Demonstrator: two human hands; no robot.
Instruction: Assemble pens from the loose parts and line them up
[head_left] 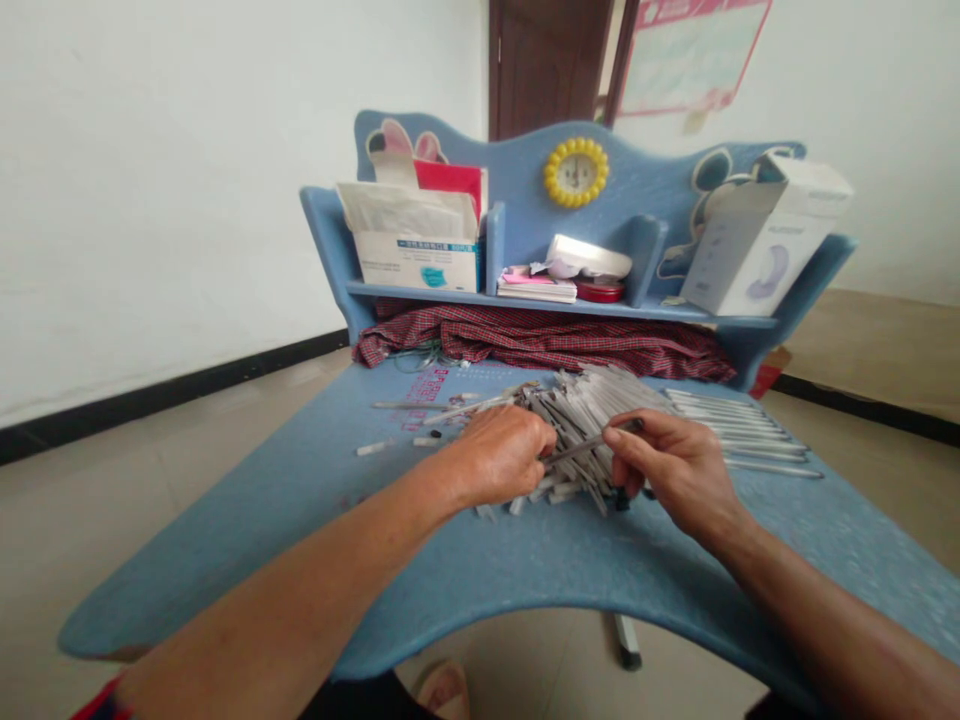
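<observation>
Between my two hands runs a slim pen point(577, 452), tilted up toward the right. My left hand point(504, 452) is closed at its lower left end, with the fingertips turned away from me. The thumb and fingers of my right hand point(673, 462) pinch its upper right end. Below and behind them lies a large pile of clear pen barrels point(600, 400), with small whitish caps point(562, 488) along its near side. Several pens point(757, 430) lie in a row right of my right hand.
A blue desk point(247, 520) with a curved front edge bears it all. Loose small parts point(375, 447) lie left of the pile. At the back, a checked cloth point(540, 338) lies under a shelf holding a mask box point(416, 262), a white carton point(765, 245) and a yellow-rimmed clock point(576, 173).
</observation>
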